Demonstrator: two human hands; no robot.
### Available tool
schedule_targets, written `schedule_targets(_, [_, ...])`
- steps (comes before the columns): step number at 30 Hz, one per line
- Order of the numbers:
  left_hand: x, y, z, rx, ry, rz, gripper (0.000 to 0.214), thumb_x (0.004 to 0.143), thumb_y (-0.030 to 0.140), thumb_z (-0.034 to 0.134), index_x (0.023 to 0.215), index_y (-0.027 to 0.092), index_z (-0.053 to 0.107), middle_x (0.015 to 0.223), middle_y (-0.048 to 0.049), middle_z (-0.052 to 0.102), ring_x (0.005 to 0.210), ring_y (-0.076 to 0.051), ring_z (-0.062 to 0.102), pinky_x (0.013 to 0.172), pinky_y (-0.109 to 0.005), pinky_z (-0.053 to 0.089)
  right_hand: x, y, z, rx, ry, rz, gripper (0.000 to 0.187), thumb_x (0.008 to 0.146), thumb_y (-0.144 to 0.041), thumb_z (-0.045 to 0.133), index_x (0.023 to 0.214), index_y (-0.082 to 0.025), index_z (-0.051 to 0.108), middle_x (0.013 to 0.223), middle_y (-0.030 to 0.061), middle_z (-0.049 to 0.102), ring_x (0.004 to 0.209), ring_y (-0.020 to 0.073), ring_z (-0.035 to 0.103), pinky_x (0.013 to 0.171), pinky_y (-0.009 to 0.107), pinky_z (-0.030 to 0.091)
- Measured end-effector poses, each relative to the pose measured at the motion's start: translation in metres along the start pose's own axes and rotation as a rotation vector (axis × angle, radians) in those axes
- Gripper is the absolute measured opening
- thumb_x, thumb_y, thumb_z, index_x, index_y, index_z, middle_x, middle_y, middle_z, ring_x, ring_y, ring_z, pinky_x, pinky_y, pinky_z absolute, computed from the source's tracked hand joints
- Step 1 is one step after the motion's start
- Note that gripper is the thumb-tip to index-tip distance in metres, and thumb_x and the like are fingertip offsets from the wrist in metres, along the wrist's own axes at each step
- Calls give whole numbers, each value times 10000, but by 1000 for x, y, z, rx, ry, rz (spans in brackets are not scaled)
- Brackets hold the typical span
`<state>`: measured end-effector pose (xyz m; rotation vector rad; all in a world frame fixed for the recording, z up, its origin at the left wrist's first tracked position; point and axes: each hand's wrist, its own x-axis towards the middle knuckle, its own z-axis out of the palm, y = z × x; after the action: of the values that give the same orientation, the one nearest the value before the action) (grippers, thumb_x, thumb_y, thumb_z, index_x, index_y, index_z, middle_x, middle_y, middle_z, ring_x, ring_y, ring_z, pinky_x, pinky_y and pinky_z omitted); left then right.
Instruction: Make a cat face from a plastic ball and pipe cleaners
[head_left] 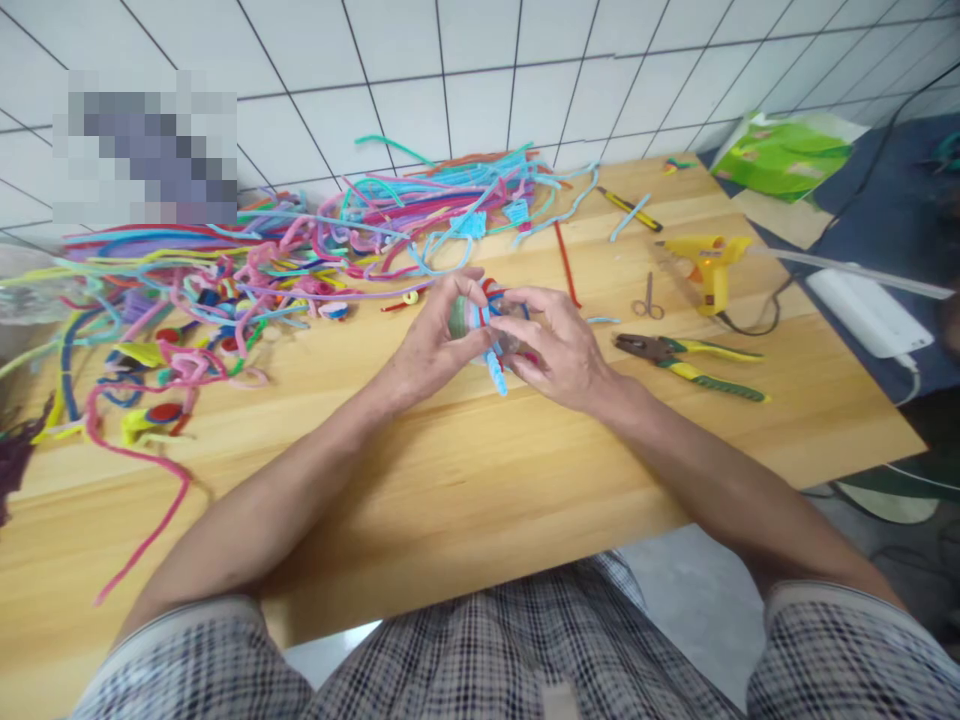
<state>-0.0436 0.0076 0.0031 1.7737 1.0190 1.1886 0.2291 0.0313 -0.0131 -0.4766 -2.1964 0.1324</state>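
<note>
Between my hands, above the wooden table, is a small pipe-cleaner craft piece [495, 372] in light blue, red, green and pink. My left hand [439, 335] is closed around its left side, the thumb pressing near the middle. On the other side my right hand [559, 350] curls in, its fingertips pinching the piece. A light blue coiled end sticks out below toward me. My fingers hide much of the piece, so its full shape cannot be made out. Just left of my left hand lies a small yellow curl [410, 297].
Pipe cleaners [300, 250] in many colours pile along the wall at the back and left. To the right lie pliers [690, 365], small scissors [648, 298], a yellow glue gun [709, 265] with a cord, and a utility knife [630, 208]. A green package [787, 160] stands beyond the table's edge.
</note>
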Motion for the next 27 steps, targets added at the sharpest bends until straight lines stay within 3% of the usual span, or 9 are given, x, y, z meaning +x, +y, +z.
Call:
schedule_targets(4, [-1,2,1,-11,15,-47,306,1100,487,847,1321,312,728,1791,-102,697,1635,-374,705,1377,-557,638,-1,4,3,1,3,2,778,1135,-132,800,1836,-433,648,1765,154,759,1614,400,786,1315,700,706])
schedule_targets(11, [1,2,1,2,53,-76,190,1115,386,697,1275,310,765,1777,-81,745,1672,-373,697,1417,-554,613,2,3,2,6,-31,36,549,1175,-214,765,1687,-412,762,1727,114,797,1590,384,800,1324,686,712])
schedule_targets(19, [2,9,5,-96,92,-107,237,1105,482,784,1241,293,741,1718,-105,775,1624,-367,735,1387,-547,624,5,-2,2,-51,-7,19,443,1201,-275,742,1628,-383,788,1653,120,826,1509,374,826,1264,648,742])
schedule_targets(27, [4,6,3,-176,86,-119,223,1097,442,808,1225,284,715,1651,-109,789,1591,-349,756,1375,-531,625,8,-5,3,-63,13,-6,445,1197,-268,756,1627,-375,793,1631,119,835,1498,366,831,1262,610,742])
